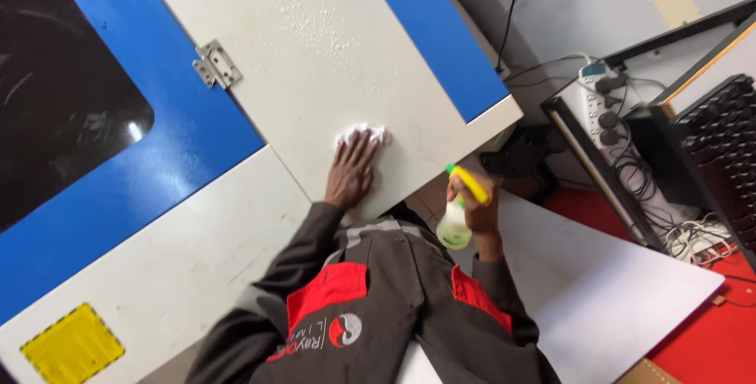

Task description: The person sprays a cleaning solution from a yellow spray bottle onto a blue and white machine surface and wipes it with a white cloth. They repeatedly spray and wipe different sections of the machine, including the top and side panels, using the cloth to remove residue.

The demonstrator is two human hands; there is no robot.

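At centre frame, pressing a crumpled white cloth [364, 133] against the white panel [315, 61] with the left hand [350, 173], palm flat, fingers spread wide over the cloth and lying along the surface.

Toward lower centre right, gripping a spray bottle [455, 226] in the right hand [476, 199], fingers wrapping closed around the neck and the yellow-green trigger, bottle body hanging below the fist, well apart from the panel.

Judging progress from the surface:
- Showing spray already applied: fine white droplets [315, 18] clinging to the upper centre of the panel, above the cloth.
- Wiping only at the lower part of the panel so far; cloth sitting below the droplet patch, not yet reaching it.
- Leaving the droplet patch, the area around the metal hinge [216, 65] and the blue cabinet face [189, 132] at left apparently untouched.
- Looking early to midway, as a judgement only.

Checking containers:
- Spray bottle: pale, translucent body, seemingly holding a light greenish liquid; fill level not being readable.
- No other open container showing.

Noting surroundings: dark window [55, 92] at upper left, yellow label [72, 346] at lower left, white board [598, 281] lying at lower right, power strip [602, 104] with tangled cables at upper right.
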